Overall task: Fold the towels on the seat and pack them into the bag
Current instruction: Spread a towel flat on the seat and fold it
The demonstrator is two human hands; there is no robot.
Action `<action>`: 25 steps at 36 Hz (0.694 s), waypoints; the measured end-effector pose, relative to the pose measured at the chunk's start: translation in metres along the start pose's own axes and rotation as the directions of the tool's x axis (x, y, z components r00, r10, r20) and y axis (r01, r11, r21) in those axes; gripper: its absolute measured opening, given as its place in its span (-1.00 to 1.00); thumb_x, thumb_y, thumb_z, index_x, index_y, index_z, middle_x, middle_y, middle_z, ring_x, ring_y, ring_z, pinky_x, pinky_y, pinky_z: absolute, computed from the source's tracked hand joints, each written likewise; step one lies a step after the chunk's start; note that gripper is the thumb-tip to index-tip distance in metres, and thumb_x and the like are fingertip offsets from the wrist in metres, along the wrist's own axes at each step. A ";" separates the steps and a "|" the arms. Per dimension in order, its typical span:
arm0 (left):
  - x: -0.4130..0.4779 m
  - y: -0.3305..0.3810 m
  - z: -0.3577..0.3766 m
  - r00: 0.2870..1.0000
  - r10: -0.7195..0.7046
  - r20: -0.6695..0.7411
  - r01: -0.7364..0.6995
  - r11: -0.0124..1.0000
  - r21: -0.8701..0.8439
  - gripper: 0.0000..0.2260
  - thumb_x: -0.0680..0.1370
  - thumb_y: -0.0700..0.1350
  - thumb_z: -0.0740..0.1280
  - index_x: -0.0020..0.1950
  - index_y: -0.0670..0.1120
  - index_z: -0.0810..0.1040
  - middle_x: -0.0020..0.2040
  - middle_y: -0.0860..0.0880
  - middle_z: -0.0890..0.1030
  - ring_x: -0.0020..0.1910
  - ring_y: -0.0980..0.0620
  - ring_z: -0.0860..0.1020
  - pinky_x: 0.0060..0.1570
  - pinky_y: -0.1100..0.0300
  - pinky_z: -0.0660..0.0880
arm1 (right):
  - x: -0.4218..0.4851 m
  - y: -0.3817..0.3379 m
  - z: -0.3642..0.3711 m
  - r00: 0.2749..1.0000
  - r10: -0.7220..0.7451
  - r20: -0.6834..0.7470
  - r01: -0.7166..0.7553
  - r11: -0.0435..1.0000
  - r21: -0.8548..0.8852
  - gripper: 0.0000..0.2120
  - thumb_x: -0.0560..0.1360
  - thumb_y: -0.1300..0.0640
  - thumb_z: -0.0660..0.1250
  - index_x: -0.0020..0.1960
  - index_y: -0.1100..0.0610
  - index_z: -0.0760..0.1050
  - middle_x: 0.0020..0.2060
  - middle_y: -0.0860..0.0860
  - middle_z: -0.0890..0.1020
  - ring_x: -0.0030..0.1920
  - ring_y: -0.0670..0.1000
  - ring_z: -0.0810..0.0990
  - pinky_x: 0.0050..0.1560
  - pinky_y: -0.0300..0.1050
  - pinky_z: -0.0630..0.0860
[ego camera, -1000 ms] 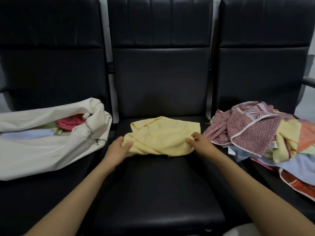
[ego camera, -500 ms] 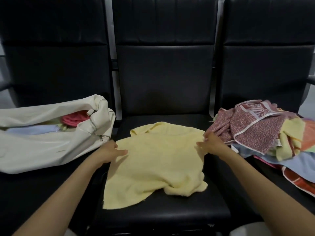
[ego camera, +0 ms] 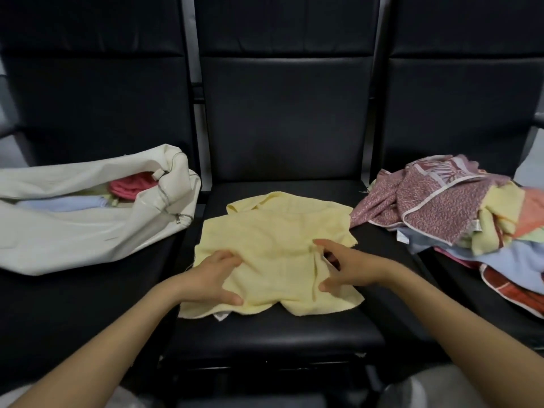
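Hands [ego camera: 212,278] shifted nearer, gripping yellow towel [ego camera: 276,245]; black seat [ego camera: 279,334].

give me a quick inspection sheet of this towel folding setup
surface: black middle seat, one of three in a row
job's things: yellow towel lies crumpled on the middle seat; white bag lies open on the left seat with a pink towel and a pale blue towel inside; pile of unfolded towels on the right seat
clutter: nothing seen
grips: left grip and right grip each hold bunched fabric of the yellow towel near its front edge
cables: nothing seen
surroundings: black seat backs behind
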State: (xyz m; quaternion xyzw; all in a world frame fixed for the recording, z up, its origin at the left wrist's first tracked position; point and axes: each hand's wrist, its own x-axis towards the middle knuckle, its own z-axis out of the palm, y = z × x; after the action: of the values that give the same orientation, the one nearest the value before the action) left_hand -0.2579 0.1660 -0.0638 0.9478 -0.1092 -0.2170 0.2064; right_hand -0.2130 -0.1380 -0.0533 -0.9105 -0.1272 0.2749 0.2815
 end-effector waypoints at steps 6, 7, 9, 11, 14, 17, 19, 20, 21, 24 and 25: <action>0.012 -0.008 0.008 0.947 -0.098 -0.306 0.058 0.989 -0.139 -0.46 0.42 0.01 0.50 0.30 -0.07 0.35 0.30 0.01 0.37 0.19 0.10 0.40 0.12 0.27 0.35 | 0.010 -0.008 0.023 0.910 0.189 -0.368 -0.256 0.956 -0.142 -0.37 0.43 -0.11 0.42 0.29 0.23 0.26 0.17 0.10 0.44 0.21 0.12 0.44 0.00 -0.08 0.44; 0.012 -0.010 0.006 0.950 -0.104 -0.296 0.066 0.989 -0.134 -0.44 0.42 0.03 0.50 0.32 -0.07 0.34 0.32 0.01 0.36 0.19 0.10 0.39 0.11 0.27 0.33 | 0.010 -0.008 0.023 0.921 0.192 -0.340 -0.244 0.963 -0.117 -0.44 0.46 -0.07 0.40 0.26 0.23 0.27 0.07 0.06 0.48 0.13 0.09 0.48 -0.11 -0.11 0.41; 0.009 -0.013 0.002 0.974 -0.085 -0.210 0.063 0.992 -0.106 -0.34 0.40 0.09 0.50 0.39 -0.07 0.30 0.40 0.02 0.29 0.28 0.08 0.36 0.20 0.25 0.32 | 0.010 -0.006 0.021 0.943 0.146 -0.297 -0.183 0.978 -0.101 -0.58 0.50 0.04 0.37 0.20 0.21 0.28 -0.05 0.04 0.49 -0.01 0.05 0.50 -0.23 -0.13 0.37; 0.002 -0.013 -0.004 0.996 -0.059 -0.071 0.056 0.997 -0.049 -0.11 0.29 0.25 0.48 0.49 -0.05 0.21 0.49 0.05 0.15 0.42 0.06 0.25 0.34 0.22 0.25 | 0.010 -0.002 0.014 0.952 0.115 -0.285 -0.130 0.991 -0.037 -0.62 0.48 0.12 0.40 0.17 0.18 0.30 -0.05 0.06 0.49 -0.09 0.03 0.50 -0.25 -0.15 0.37; -0.007 -0.006 -0.010 0.993 -0.073 0.093 0.069 0.997 0.045 0.16 0.06 0.43 0.33 0.56 0.01 0.05 0.56 0.04 -0.06 0.53 0.03 0.05 0.44 0.16 0.11 | -0.002 0.003 -0.014 0.948 0.155 -0.279 -0.093 0.970 0.224 -0.61 0.40 0.24 0.49 0.12 0.14 0.37 -0.12 0.04 0.47 -0.24 -0.04 0.46 -0.36 -0.21 0.42; -0.008 -0.005 -0.009 0.993 -0.068 0.094 0.059 0.993 0.100 0.12 0.05 0.49 0.30 0.54 0.06 0.13 0.55 0.06 0.04 0.51 0.04 0.11 0.45 0.14 0.14 | -0.015 0.016 -0.040 0.949 0.223 -0.221 -0.195 0.970 0.143 -0.81 0.45 0.35 0.37 0.00 0.18 0.45 -0.19 0.08 0.50 -0.39 -0.06 0.53 -0.52 -0.26 0.45; -0.001 -0.003 -0.007 0.997 -0.057 -0.051 0.060 0.996 0.063 -0.08 0.18 0.48 0.33 0.44 0.07 0.33 0.45 0.08 0.29 0.40 0.07 0.31 0.38 0.14 0.29 | -0.019 0.025 -0.044 0.940 0.274 -0.205 -0.304 0.944 -0.127 -0.88 0.45 0.29 0.33 -0.13 0.12 0.43 -0.14 0.11 0.52 -0.37 -0.05 0.53 -0.47 -0.25 0.45; 0.003 0.000 -0.007 0.987 -0.041 -0.154 0.044 0.999 0.012 -0.25 0.30 0.40 0.37 0.38 0.04 0.42 0.38 0.07 0.40 0.32 0.08 0.39 0.30 0.16 0.35 | -0.018 0.028 -0.044 0.934 0.294 -0.203 -0.340 0.907 -0.248 -0.88 0.45 0.25 0.35 -0.09 0.11 0.43 -0.07 0.12 0.52 -0.26 -0.01 0.54 -0.35 -0.22 0.47; 0.008 0.004 -0.007 0.965 -0.029 -0.260 0.019 0.999 -0.043 -0.42 0.41 0.29 0.37 0.32 0.01 0.48 0.31 0.05 0.47 0.24 0.08 0.45 0.22 0.18 0.39 | -0.016 0.031 -0.044 0.929 0.303 -0.210 -0.359 0.876 -0.321 -0.81 0.44 0.22 0.37 0.02 0.13 0.42 0.01 0.12 0.51 -0.13 0.02 0.52 -0.22 -0.18 0.47; 0.024 0.012 -0.009 0.886 0.037 -0.462 -0.077 0.995 -0.067 -0.66 0.55 0.09 0.33 0.25 -0.04 0.52 0.24 0.03 0.52 0.20 0.07 0.47 0.14 0.23 0.36 | -0.008 0.026 -0.047 0.932 0.214 -0.292 -0.315 0.878 -0.360 -0.79 0.49 0.25 0.29 0.11 0.15 0.40 0.08 0.09 0.51 -0.02 0.06 0.44 -0.10 -0.13 0.37; 0.029 0.014 -0.009 0.868 0.073 -0.490 -0.109 0.993 -0.046 -0.69 0.56 0.05 0.33 0.26 -0.04 0.51 0.27 0.03 0.49 0.25 0.07 0.44 0.17 0.25 0.32 | -0.005 0.023 -0.048 0.935 0.148 -0.323 -0.268 0.892 -0.365 -0.85 0.50 0.27 0.26 0.06 0.13 0.41 0.07 0.09 0.53 -0.03 0.08 0.45 -0.11 -0.14 0.34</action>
State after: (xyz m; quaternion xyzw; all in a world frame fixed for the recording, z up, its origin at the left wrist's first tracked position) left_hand -0.2298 0.1474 -0.0609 0.9575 -0.0903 0.0351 0.2715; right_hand -0.1874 -0.1797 -0.0317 -0.9872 -0.0398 0.1370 0.0719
